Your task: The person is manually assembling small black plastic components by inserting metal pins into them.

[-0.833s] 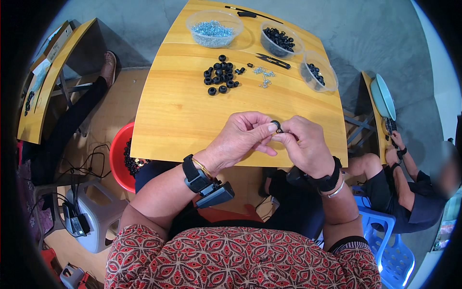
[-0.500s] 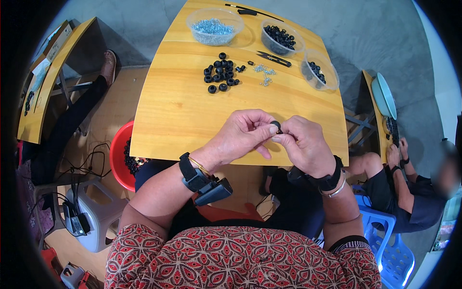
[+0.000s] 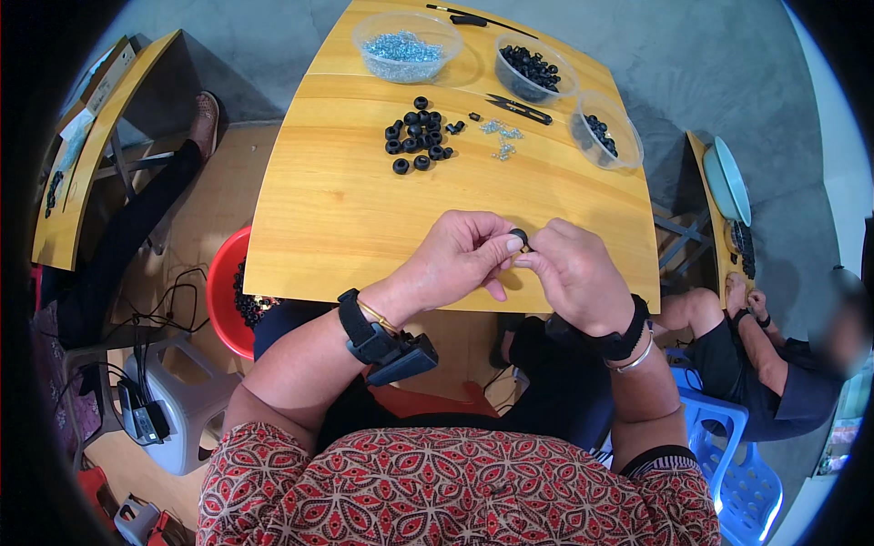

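Note:
A round black knob-like part (image 3: 519, 236) is pinched between the thumb and fingers of my left hand (image 3: 460, 255), over the near edge of the wooden table (image 3: 355, 241). My right hand (image 3: 575, 273) closes its thumb and forefinger right beside that part; whatever is in its fingertips is too small to make out. Farther off on the tabletop lies a cluster of similar black round parts (image 3: 416, 144). To the right of them are a small heap of clear little pieces (image 3: 503, 135) and a pair of black thread snips (image 3: 519, 110).
Along the far side stand a tub of pale blue-clear pieces (image 3: 407, 56) and two tubs of black parts (image 3: 535, 73), (image 3: 605, 136). A thin black tool (image 3: 478, 20) lies behind them. A red basin (image 3: 223, 291) is below the left edge. Another person (image 3: 774, 364) sits at the right.
My hands stay almost in place, with the right fingers shifting slightly at the black part. The person at the right has moved their hands a little.

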Demonstrator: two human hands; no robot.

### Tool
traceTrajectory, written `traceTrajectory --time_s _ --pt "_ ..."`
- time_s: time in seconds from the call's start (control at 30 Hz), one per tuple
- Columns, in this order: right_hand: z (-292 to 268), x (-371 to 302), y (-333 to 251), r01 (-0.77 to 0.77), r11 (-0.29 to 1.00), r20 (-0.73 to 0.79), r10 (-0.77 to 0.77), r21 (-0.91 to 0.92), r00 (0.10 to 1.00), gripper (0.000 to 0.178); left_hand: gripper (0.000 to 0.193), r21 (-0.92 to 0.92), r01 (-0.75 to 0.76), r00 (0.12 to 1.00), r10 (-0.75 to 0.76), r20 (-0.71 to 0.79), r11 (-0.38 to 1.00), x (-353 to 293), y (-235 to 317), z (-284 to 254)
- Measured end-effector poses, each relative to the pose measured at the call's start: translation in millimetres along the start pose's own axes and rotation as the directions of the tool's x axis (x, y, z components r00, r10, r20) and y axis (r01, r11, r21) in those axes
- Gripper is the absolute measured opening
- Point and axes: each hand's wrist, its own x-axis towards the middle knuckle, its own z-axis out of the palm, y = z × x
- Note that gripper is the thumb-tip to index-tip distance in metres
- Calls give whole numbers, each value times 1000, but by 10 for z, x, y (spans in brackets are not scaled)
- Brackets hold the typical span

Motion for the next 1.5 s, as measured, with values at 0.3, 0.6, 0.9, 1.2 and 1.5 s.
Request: traceTrajectory --time_s 0.3,0.6,0.9,1.2,1.5 --pt "39 -11 18 38 999 -88 -37 12 995 13 18 -84 22 1000 -22 10 996 6 -12 -12" --pt "40 30 46 146 986 -89 -153 -80 984 14 19 -197 87 996 -86 17 977 10 -8 -25" --pt "23 23 64 93 993 1 -94 -76 996 12 19 102 32 997 -24 -73 994 10 -96 31" --pt "45 14 19 51 998 -21 -52 -48 998 14 22 172 11 1000 -12 8 985 9 -57 16" --pt "-9 -30 12 1 991 -58 7 133 998 30 26 -212 73 987 -40 157 975 -16 -53 -61"
